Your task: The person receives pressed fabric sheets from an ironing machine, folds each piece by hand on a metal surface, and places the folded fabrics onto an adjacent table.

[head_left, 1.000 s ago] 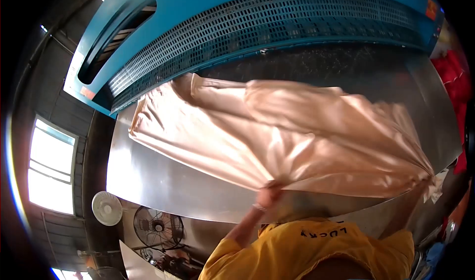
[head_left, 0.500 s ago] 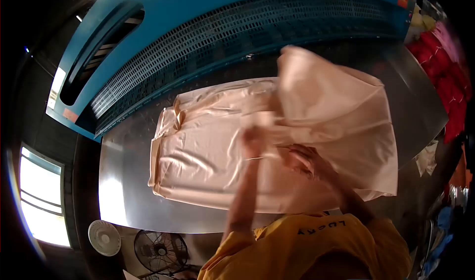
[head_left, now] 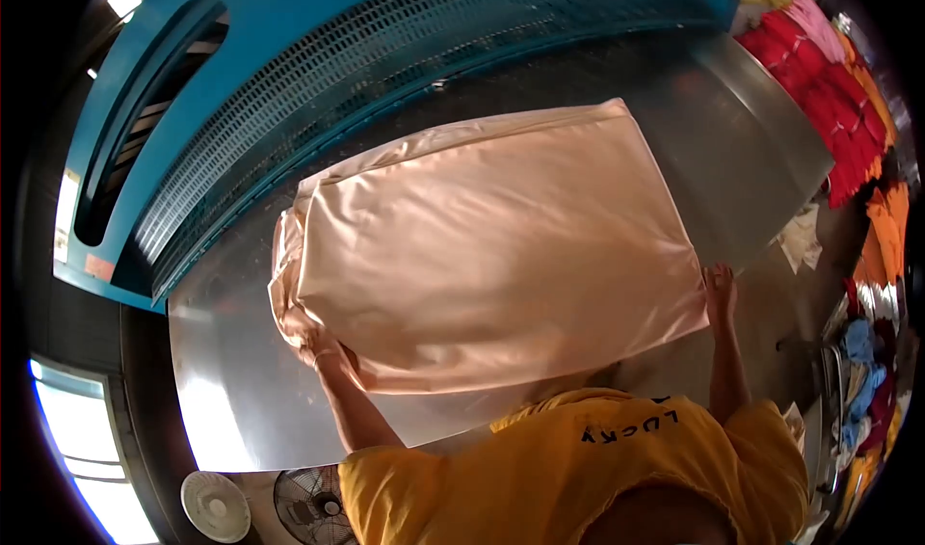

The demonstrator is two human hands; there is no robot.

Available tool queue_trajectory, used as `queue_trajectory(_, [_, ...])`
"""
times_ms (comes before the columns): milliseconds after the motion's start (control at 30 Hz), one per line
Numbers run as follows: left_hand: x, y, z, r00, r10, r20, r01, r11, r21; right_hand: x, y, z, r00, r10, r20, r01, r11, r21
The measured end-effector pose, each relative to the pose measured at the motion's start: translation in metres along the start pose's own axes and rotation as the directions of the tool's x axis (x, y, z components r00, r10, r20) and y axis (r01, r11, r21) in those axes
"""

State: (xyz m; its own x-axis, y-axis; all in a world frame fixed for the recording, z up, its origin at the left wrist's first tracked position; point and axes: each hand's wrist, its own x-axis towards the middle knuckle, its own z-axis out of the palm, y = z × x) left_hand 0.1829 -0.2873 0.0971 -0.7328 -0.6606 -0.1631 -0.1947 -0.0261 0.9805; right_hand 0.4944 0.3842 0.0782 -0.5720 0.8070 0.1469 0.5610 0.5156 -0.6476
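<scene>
A peach satin cloth (head_left: 501,246) lies folded over in a broad rectangle on the metal table (head_left: 231,372). Its layers bunch into soft creases along the left end. My left hand (head_left: 318,343) is closed on the near left corner, with the fingertips partly hidden by the fabric. At the near right corner, my right hand (head_left: 720,294) grips the edge of the same cloth. Between my hands the near edge runs in a slight curve, and the top layer looks fairly smooth.
Beyond the table stands a blue machine (head_left: 193,92) with a perforated metal guard (head_left: 337,82). Red bundled fabric (head_left: 819,92) and other coloured cloth are piled at the right. A white fan (head_left: 215,506) and a black fan (head_left: 313,506) stand at the near left.
The raised right part of the cloth has come down leftward over the rest and now lies flat. My hands have moved apart, from the middle to the two near corners.
</scene>
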Motion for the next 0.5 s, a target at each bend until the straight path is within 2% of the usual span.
queue_trajectory(33, [-0.009, 0.005, 0.024, 0.989, 0.080, 0.124, -0.061, 0.987, -0.147, 0.002, 0.009, -0.003, 0.950, 0.252, 0.187, -0.291, 0.928, 0.231])
queue_trajectory(67, [-0.019, 0.008, 0.048, 0.957, 0.173, 0.234, -0.099, 0.949, -0.298, 0.008, 0.025, 0.017, 0.960, 0.155, 0.232, -0.170, 0.984, 0.048])
queue_trajectory(100, [-0.034, 0.008, 0.080, 0.916, 0.158, 0.370, 0.042, 0.877, -0.479, 0.014, 0.045, 0.033, 0.953, 0.073, 0.293, -0.036, 0.991, -0.128])
queue_trajectory(133, [-0.057, 0.000, 0.108, 0.849, 0.166, 0.502, 0.212, 0.763, -0.610, 0.004, 0.014, 0.027, 0.960, 0.040, 0.277, -0.052, 0.998, 0.035])
queue_trajectory(167, [-0.094, -0.011, 0.127, 0.710, 0.367, 0.601, -0.147, 0.912, -0.383, -0.008, -0.024, 0.019, 0.966, 0.007, 0.260, -0.061, 0.978, 0.198])
queue_trajectory(200, [-0.139, -0.021, 0.145, 0.493, 0.473, 0.730, -0.540, 0.824, -0.169, 0.001, 0.019, 0.049, 0.952, -0.032, 0.305, -0.145, 0.828, 0.541])
queue_trajectory(233, [-0.185, -0.033, 0.159, 0.250, 0.449, 0.858, -0.855, 0.518, -0.022, -0.005, -0.006, 0.037, 0.930, 0.006, 0.367, -0.299, 0.591, 0.749])
queue_trajectory(267, [-0.251, -0.013, 0.151, 0.175, 0.272, 0.946, -0.854, 0.520, 0.009, -0.016, -0.030, 0.016, 0.942, 0.012, 0.335, -0.298, 0.488, 0.820])
queue_trajectory(333, [-0.340, -0.002, 0.138, -0.093, 0.314, 0.945, -0.777, 0.571, -0.266, -0.028, -0.065, -0.020, 0.962, 0.022, 0.273, -0.269, 0.267, 0.926])
queue_trajectory(367, [-0.367, 0.001, 0.125, -0.218, 0.325, 0.920, -0.707, 0.598, -0.378, -0.033, -0.078, -0.030, 0.956, 0.054, 0.287, -0.291, 0.235, 0.927])
queue_trajectory(400, [-0.385, -0.002, 0.107, -0.186, 0.235, 0.954, -0.700, 0.650, -0.296, -0.037, -0.086, -0.037, 0.951, 0.082, 0.297, -0.308, 0.202, 0.930])
queue_trajectory(433, [-0.402, -0.043, 0.092, -0.106, 0.030, 0.994, -0.512, 0.855, -0.081, -0.038, -0.085, -0.041, 0.947, 0.106, 0.302, -0.316, 0.170, 0.933])
queue_trajectory(467, [-0.417, -0.055, 0.084, -0.123, 0.157, 0.980, -0.775, 0.601, -0.194, -0.030, -0.076, -0.031, 0.913, 0.147, 0.380, -0.389, 0.037, 0.921])
queue_trajectory(500, [-0.431, -0.054, 0.083, -0.097, 0.168, 0.981, -0.842, 0.512, -0.171, -0.022, -0.076, -0.015, 0.930, 0.141, 0.338, -0.351, 0.074, 0.934])
